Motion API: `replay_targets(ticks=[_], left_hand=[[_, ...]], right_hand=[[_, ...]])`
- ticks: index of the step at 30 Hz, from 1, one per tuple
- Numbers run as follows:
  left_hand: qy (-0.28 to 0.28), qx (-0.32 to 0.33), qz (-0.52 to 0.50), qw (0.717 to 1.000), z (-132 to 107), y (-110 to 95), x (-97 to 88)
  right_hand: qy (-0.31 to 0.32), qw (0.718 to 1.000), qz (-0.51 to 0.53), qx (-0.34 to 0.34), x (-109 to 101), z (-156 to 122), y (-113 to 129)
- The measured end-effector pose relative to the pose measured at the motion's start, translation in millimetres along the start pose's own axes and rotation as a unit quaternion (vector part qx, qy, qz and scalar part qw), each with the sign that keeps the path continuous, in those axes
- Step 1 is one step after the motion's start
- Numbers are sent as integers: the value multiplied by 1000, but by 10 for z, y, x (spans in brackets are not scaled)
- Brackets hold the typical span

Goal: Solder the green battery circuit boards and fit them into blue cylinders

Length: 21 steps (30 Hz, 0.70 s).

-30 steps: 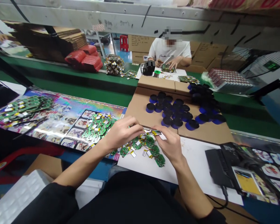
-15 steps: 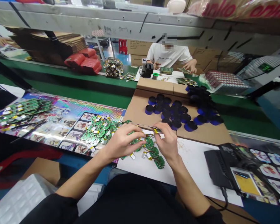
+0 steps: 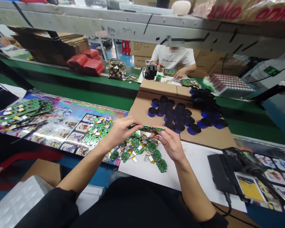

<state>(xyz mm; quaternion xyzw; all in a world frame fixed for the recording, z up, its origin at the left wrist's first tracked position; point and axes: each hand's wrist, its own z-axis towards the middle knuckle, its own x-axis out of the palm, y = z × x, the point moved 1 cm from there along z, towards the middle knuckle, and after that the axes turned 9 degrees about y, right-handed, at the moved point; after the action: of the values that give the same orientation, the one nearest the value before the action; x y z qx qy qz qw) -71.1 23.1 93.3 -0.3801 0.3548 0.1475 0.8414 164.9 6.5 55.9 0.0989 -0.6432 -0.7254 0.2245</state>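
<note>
Head view. Left hand (image 3: 120,133) and right hand (image 3: 169,142) close together above the bench, both pinching, fingers curled, not spread. Clamped between them: a narrow strip of green circuit boards (image 3: 152,129), left end in the left hand's fingertips, right end in the right hand's, held roughly level, just above the pile. Small silver-and-yellow parts along the strip, detail too small to tell.

Directly below: loose heap of green PCBs with small foil pouch cells (image 3: 139,147), rough board edges, shiny cell faces, lying partly on a white paper sheet (image 3: 194,171) and partly on a glossy holographic printed mat (image 3: 61,117). Neither hand touching the heap. Further batch of boards (image 3: 21,112) on the mat, well left.

Just past the hands: brown cardboard sheet (image 3: 142,107) carrying squat black-and-blue cylinders (image 3: 178,118), upright, packed close. Black device (image 3: 219,174) on the right, beside the paper.

Across the green tabletop (image 3: 73,95): co-worker in a white T-shirt (image 3: 172,58), both hands on a green board (image 3: 169,72).

Versus earlier frame: hands raised off the heap, strip now level and clear of it, heap more exposed beneath the wrists.
</note>
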Motion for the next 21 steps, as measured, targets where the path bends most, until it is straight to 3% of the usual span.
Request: replay_targets(ticks=[4, 11, 15, 18, 21], left_hand=[[-9, 35, 60, 998, -5, 44, -28], [-56, 137, 170, 974, -2, 30, -1], [-105, 54, 56, 991, -3, -1, 61], [-140, -25, -49, 989, -23, 14, 122], [-192, -19, -25, 981, -71, 15, 226]], right_hand=[[-18, 998, -56, 14, -14, 6, 21], [-87, 964, -247, -51, 92, -45, 44], [-93, 924, -348, -130, 158, -69, 78], [-82, 891, -406, -184, 195, -63, 67], [-95, 874, -425, -215, 237, -50, 32]])
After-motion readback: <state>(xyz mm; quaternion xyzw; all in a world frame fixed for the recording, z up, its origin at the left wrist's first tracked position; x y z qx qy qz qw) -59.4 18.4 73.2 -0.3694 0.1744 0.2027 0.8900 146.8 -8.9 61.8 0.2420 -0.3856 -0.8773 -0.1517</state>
